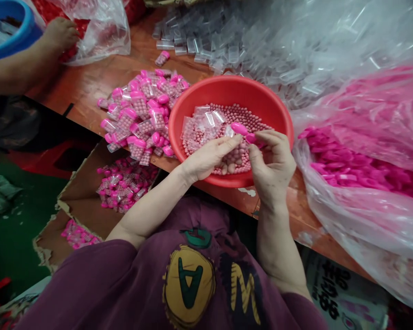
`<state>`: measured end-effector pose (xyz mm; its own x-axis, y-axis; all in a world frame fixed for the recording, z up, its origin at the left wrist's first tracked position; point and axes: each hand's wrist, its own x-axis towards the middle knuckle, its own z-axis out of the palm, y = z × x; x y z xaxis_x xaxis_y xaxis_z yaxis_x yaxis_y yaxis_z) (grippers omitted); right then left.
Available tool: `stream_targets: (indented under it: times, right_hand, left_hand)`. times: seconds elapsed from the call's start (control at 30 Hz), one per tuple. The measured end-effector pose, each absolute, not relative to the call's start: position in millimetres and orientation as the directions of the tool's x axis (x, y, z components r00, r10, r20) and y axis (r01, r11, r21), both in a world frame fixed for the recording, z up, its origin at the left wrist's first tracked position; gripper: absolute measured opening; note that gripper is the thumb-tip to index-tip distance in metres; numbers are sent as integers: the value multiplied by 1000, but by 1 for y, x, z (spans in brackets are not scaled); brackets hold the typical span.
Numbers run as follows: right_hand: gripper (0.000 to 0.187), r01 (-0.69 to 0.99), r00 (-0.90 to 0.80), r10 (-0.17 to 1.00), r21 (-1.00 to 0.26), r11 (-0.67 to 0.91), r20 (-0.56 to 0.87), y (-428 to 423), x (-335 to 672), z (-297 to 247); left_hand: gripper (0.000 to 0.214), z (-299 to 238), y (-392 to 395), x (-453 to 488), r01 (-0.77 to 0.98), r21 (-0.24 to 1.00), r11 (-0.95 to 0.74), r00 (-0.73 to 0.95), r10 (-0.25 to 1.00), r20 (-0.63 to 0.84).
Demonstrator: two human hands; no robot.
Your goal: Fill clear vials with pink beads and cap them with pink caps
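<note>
Over the red basin (184,103) my two hands are close together. My left hand (211,158) is closed around a small clear container, mostly hidden by the fingers, with a bright pink cap (239,128) at its top. Between the thumb and fingers of my right hand (273,162) is another pink cap (250,138), right beside the first. Small pink beads (241,114) cover the basin's bottom. Several clear empty containers (204,120) lie on the beads, left of my hands.
Filled, pink-capped containers (141,112) are heaped left of the basin; more fill a cardboard box (84,188) below. Clear containers (227,41) pile up behind. A plastic bag of pink caps (358,167) lies right. Another person's hand (60,34) rests by a blue basin (27,27).
</note>
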<state>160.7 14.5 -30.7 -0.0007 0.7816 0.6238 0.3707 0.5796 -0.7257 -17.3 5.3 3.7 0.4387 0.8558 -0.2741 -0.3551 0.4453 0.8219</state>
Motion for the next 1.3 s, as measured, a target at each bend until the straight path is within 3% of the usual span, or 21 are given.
stream_targets:
  times: [0.23, 0.37, 0.5, 0.67, 0.8, 1.1, 1.3]
  right_hand:
    - [15, 199, -79, 848, -825, 529, 525, 12, 171, -27]
    - [38, 32, -48, 907, -907, 419, 417, 19, 174, -39]
    - [39, -30, -66, 944, -946, 322, 323, 22, 174, -44]
    - [33, 86, 9, 928, -925, 370, 372, 20, 176, -32]
    - [25, 234, -113, 888, -856, 460, 446, 19, 185, -14]
    - [21, 344, -260, 857, -787, 512, 445, 18, 197, -5]
    - [24, 538, -176, 863, -688, 486, 473, 18, 192, -15]
  left_hand:
    - [45, 8, 4, -15, -424, 789, 445, 352, 883, -309]
    - [31, 9, 2, -17, -473, 775, 418, 376, 892, -252]
    - [13, 11, 0, -18, -433, 795, 426, 403, 880, -252]
    - [16, 11, 1, -17, -370, 823, 432, 412, 870, -271]
    - [19, 12, 1, -18, -317, 841, 438, 441, 853, -278]
    - [22, 11, 1, -21, -286, 851, 441, 461, 842, -282]
    - [25, 18, -4, -20, -304, 855, 421, 402, 870, -285]
